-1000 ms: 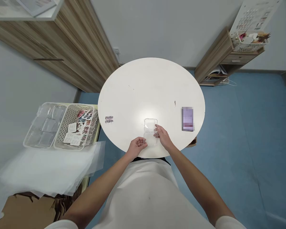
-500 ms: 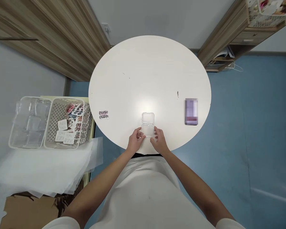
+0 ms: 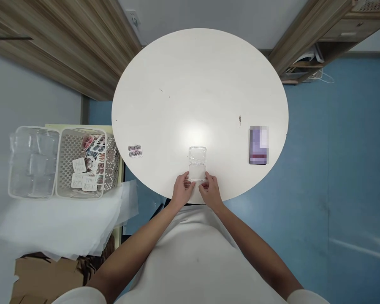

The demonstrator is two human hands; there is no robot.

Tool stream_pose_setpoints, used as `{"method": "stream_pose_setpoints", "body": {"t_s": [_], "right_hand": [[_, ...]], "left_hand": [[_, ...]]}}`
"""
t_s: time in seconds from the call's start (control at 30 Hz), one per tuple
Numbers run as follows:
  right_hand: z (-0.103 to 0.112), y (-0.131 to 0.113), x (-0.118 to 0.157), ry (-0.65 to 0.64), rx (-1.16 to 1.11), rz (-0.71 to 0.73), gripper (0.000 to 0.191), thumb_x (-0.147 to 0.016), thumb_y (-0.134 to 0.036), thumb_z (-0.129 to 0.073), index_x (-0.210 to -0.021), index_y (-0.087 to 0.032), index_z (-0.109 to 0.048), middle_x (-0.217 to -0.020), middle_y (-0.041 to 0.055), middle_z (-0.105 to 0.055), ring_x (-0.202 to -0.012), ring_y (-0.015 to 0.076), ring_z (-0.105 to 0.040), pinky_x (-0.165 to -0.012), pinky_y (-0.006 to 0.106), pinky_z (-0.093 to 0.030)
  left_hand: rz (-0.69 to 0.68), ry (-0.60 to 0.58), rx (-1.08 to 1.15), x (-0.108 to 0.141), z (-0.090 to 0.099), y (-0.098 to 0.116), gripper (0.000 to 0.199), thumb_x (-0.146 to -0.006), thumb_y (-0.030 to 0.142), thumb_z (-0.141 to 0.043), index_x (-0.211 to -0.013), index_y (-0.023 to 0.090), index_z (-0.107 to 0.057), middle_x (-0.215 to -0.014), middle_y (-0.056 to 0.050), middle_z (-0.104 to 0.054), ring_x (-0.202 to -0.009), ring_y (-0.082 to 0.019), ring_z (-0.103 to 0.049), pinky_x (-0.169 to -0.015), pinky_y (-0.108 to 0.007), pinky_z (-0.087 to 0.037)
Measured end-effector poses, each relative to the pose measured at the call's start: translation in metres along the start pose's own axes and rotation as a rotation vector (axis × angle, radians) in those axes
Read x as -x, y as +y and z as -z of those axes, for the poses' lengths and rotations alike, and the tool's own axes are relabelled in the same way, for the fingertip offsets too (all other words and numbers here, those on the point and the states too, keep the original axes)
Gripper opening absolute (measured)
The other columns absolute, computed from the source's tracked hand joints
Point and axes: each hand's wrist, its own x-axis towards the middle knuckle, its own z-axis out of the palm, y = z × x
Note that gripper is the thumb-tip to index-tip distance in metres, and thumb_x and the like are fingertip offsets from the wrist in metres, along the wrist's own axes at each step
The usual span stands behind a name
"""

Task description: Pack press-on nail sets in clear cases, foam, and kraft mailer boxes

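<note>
A small clear plastic box [image 3: 197,172] lies with its lid tipped back on the white oval table [image 3: 202,76], close to the near edge. My left hand [image 3: 182,188] grips the box's near left corner, thumb at the front edge and fingers along the side. On the opposite side, my right hand [image 3: 210,190] holds the near right corner in the same way. The hinged lid [image 3: 198,155] points away from me. Nothing can be made out inside the box. To the left lies a small sheet of patterned press-on nails [image 3: 135,151].
A purple blurred box [image 3: 258,145] lies at the table's right. Left of the table, a white basket [image 3: 65,162] holds nail sheets and cards beside a bin of clear boxes [image 3: 34,162]. White sheets [image 3: 60,223] and cardboard [image 3: 47,276] lie below them.
My view has shifted slightly. Both hands have slid a little nearer to me along the sides of the clear box, which stays open in about the same place.
</note>
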Motion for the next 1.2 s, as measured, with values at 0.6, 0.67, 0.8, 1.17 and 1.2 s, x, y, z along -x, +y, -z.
{"method": "stream_pose_setpoints", "body": {"t_s": [0.6, 0.67, 0.8, 1.17, 1.2], "right_hand": [[-0.001, -0.004, -0.023, 0.058, 0.039, 0.108, 0.059, -0.075, -0.02, -0.048, -0.131, -0.023, -0.029, -0.106, 0.0073, -0.04, -0.086, 0.0145, -0.052, -0.079, 0.034, -0.049], [-0.002, -0.004, -0.024, 0.076, 0.052, 0.117, 0.059, -0.074, -0.02, -0.049, -0.13, -0.022, -0.03, -0.105, 0.0073, -0.04, -0.086, 0.0145, -0.052, -0.079, 0.035, -0.049], [-0.005, -0.004, -0.021, 0.157, 0.05, 0.134, 0.06, -0.072, -0.02, -0.05, -0.128, -0.02, -0.03, -0.104, 0.0076, -0.04, -0.084, 0.0138, -0.052, -0.079, 0.034, -0.048], [-0.068, -0.07, -0.008, 0.178, 0.239, 0.451, 0.052, -0.075, -0.019, -0.046, -0.125, -0.022, -0.032, -0.101, 0.0064, -0.045, -0.072, 0.0129, -0.047, -0.069, 0.032, -0.047], [-0.081, -0.079, -0.014, 0.1, 0.274, 0.46, 0.052, -0.076, -0.019, -0.046, -0.125, -0.022, -0.031, -0.102, 0.0063, -0.046, -0.072, 0.0131, -0.048, -0.068, 0.032, -0.047]], "left_hand": [[0.004, 0.049, 0.122, -0.022, -0.002, 0.001, 0.048, -0.074, 0.026, -0.057, -0.12, 0.021, -0.044, -0.101, -0.006, -0.047, -0.081, -0.011, -0.055, -0.075, -0.03, -0.049], [0.009, 0.028, 0.133, -0.023, -0.001, 0.001, 0.049, -0.074, 0.026, -0.057, -0.121, 0.021, -0.043, -0.102, -0.007, -0.047, -0.081, -0.011, -0.055, -0.076, -0.03, -0.049], [0.04, -0.03, 0.179, -0.022, 0.004, -0.001, 0.053, -0.074, 0.028, -0.057, -0.123, 0.02, -0.039, -0.105, -0.007, -0.047, -0.083, -0.012, -0.055, -0.078, -0.031, -0.048], [-0.13, 0.14, -0.058, -0.03, 0.13, -0.042, 0.042, -0.075, 0.03, -0.053, -0.115, 0.019, -0.046, -0.103, -0.008, -0.05, -0.087, -0.016, -0.053, -0.072, -0.031, -0.048], [-0.154, 0.176, -0.106, -0.035, 0.146, -0.047, 0.042, -0.074, 0.03, -0.053, -0.114, 0.02, -0.046, -0.103, -0.008, -0.049, -0.087, -0.017, -0.053, -0.071, -0.031, -0.047]]}}
